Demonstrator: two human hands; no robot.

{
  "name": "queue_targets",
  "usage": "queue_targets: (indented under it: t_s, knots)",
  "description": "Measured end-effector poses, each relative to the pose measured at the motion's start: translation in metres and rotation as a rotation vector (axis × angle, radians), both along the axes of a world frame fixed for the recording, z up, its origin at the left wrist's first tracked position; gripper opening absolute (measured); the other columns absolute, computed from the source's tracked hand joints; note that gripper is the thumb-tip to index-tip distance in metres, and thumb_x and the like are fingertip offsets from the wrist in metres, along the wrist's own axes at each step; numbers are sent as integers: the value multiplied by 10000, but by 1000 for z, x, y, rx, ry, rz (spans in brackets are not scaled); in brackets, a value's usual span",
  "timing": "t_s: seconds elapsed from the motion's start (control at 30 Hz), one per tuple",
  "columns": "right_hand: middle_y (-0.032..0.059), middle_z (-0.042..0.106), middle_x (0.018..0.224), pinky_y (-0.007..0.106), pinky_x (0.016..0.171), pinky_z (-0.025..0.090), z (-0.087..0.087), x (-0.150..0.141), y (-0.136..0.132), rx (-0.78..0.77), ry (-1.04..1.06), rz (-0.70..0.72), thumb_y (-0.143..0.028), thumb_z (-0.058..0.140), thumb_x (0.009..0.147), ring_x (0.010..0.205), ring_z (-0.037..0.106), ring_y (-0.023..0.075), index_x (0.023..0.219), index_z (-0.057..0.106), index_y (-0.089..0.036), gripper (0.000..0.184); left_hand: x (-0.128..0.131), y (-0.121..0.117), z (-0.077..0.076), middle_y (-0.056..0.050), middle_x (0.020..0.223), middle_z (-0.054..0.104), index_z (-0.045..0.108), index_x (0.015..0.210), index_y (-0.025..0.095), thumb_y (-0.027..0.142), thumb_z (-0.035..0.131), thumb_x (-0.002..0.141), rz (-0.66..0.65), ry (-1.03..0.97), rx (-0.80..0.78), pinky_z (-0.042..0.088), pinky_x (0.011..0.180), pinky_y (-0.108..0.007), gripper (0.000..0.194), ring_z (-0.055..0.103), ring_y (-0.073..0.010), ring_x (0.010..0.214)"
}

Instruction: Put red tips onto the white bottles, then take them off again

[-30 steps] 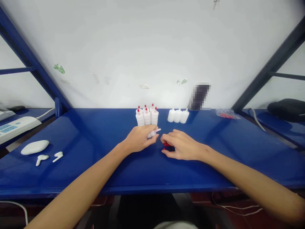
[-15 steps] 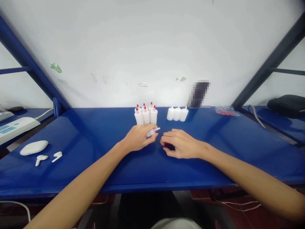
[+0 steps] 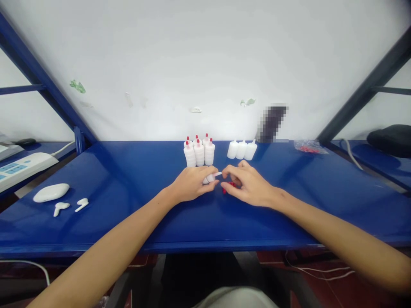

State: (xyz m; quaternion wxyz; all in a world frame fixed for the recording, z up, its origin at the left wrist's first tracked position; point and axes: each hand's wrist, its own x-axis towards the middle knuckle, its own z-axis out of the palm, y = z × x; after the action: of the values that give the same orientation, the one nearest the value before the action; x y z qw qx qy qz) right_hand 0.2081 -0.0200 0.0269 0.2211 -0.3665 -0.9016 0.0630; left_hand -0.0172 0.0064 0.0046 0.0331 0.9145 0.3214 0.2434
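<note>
My left hand [image 3: 195, 182] is closed around a small white squeeze bottle [image 3: 209, 179], tilted so its bare nozzle points to the right. Close to that nozzle tip is my right hand [image 3: 248, 182], its fingers curled in toward the thumb. Anything at those fingertips is too small or hidden to make out. Several loose red caps [image 3: 231, 186] lie on the blue table beneath the right hand, partly covered by it. Behind my left hand, several white bottles with red caps [image 3: 199, 153] stand upright in a tight group.
Three uncapped white bottles [image 3: 242, 150] stand near the wall. A clear bag with red pieces [image 3: 310, 148] lies at the back right. White earbuds [image 3: 81, 204] and their case [image 3: 51, 193] are at the left, near a power strip [image 3: 27, 167]. Blue metal posts [image 3: 48, 85] frame the table.
My right hand has risen from the red caps and come up to the nozzle, uncovering some of the caps. My left hand keeps its hold on the bottle. The whole view has shifted slightly.
</note>
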Motion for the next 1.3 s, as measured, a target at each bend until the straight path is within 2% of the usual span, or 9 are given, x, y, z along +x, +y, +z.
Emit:
queue_targets:
  t_s: [0.33, 0.43, 0.53, 0.7, 0.83, 0.93, 1.03, 1.13, 1.3]
  knots:
    - [-29, 555, 593, 257, 579, 348, -3, 5, 2, 16, 252, -27, -372, 470, 961, 535, 455, 121, 874, 577, -194, 225, 2, -5, 6, -19, 916, 687, 453, 1322, 206, 579, 524, 918, -9, -41, -64, 413, 610, -240, 555, 638, -164, 709]
    - [-28, 533, 575, 257, 545, 325, -5, 16, 19, 49, 316, -233, -322, 501, 903, 514, 446, 116, 744, 553, -190, 213, 2, -1, 5, -4, 754, 635, 596, 977, 170, 485, 465, 966, 43, -80, -81, 387, 590, -236, 341, 580, -137, 638]
    - [-6, 577, 595, 270, 563, 331, -11, 27, 42, 18, 237, -470, -293, 527, 836, 548, 493, 136, 650, 550, -190, 214, 3, 0, 5, 13, 615, 540, 504, 689, 171, 403, 371, 992, 71, -123, -82, 337, 545, -237, 404, 484, -107, 543]
    - [42, 693, 729, 278, 587, 346, -21, 30, 64, -83, 42, -567, -360, 532, 848, 671, 597, 186, 729, 681, -196, 251, 0, -2, 6, 12, 594, 528, 517, 772, 173, 364, 309, 968, 31, -314, -64, 377, 572, -250, 344, 476, -117, 530]
    - [56, 687, 725, 297, 597, 335, -19, 28, 62, 3, 31, -612, -428, 510, 896, 677, 591, 203, 732, 692, -200, 335, -2, -1, 3, -10, 687, 586, 534, 880, 164, 282, 339, 898, 74, -330, -24, 397, 610, -273, 228, 511, -137, 572]
    - [63, 668, 788, 301, 640, 367, -14, 25, 50, 114, 140, -483, -445, 484, 930, 691, 573, 187, 741, 660, -185, 366, 2, -2, -1, -28, 808, 646, 534, 1071, 160, 270, 352, 921, 136, -203, -9, 407, 632, -283, 260, 572, -162, 652]
    - [42, 638, 818, 282, 655, 390, -9, 17, 35, 71, 194, -221, -452, 493, 940, 681, 553, 158, 878, 624, -181, 307, 10, -4, -6, -47, 984, 683, 498, 1194, 180, 329, 405, 944, 108, -100, 5, 425, 642, -276, 305, 627, -180, 764]
    - [1, 617, 765, 261, 625, 379, -5, 8, 22, -49, 150, -39, -447, 500, 948, 638, 531, 138, 985, 561, -192, 265, 16, -6, -8, -47, 995, 681, 530, 1138, 184, 383, 439, 947, 75, -79, 49, 427, 629, -259, 290, 635, -170, 775]
    - [16, 600, 784, 259, 654, 382, 1, 1, 11, -65, 135, 103, -394, 415, 1000, 670, 514, 134, 854, 528, -192, 274, 18, -6, -6, -22, 894, 658, 554, 1001, 175, 419, 423, 969, 16, -36, 148, 384, 569, -240, 279, 605, -139, 716]
